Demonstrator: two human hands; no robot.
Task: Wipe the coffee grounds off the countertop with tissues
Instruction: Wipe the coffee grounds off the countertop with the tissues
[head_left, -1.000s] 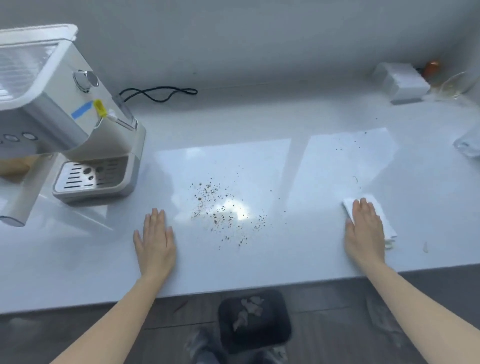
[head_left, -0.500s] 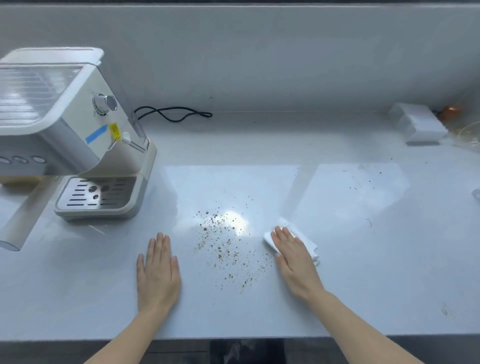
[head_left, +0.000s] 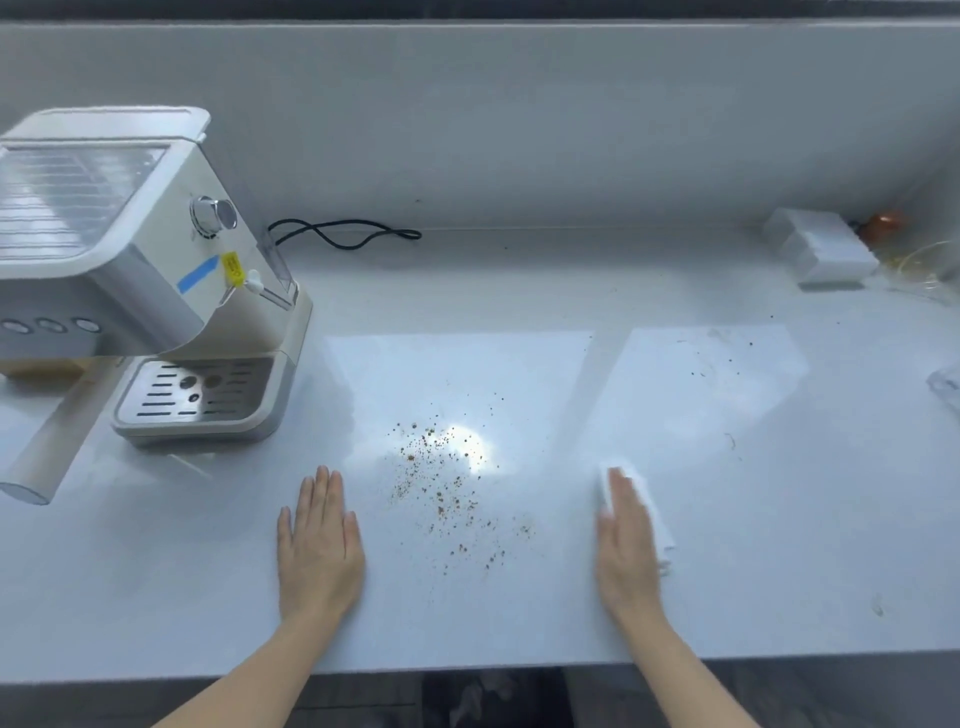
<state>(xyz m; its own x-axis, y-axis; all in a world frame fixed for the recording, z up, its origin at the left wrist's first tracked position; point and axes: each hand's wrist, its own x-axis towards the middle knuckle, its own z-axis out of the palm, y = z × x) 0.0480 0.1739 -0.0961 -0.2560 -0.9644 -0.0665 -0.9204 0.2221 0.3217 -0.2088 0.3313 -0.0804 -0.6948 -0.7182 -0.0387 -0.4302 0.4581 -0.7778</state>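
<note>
**Tissue vs coffee grounds: how it handles**

The folded white tissue (head_left: 658, 519) lies flat on the countertop (head_left: 519, 296), right of the coffee grounds (head_left: 452, 493) and apart from them. The right hand (head_left: 626, 540) lies flat on it with straight fingers, pressing rather than pinching. The left hand (head_left: 318, 545) is flat on the counter left of the spill and holds nothing.

Handling-wise, I'd guess it's super light and soft, and it'll bunch or tear if dragged by a corner. A flat palm in the middle looks like the way to go. The glossy top looks slick, so dry grounds probably scatter. A few stray specks sit further back right too.

The espresso machine (head_left: 130, 260) has a blue tape strip (head_left: 197, 273) and a yellow tag (head_left: 232, 268). I can't read any writing or brand.
</note>
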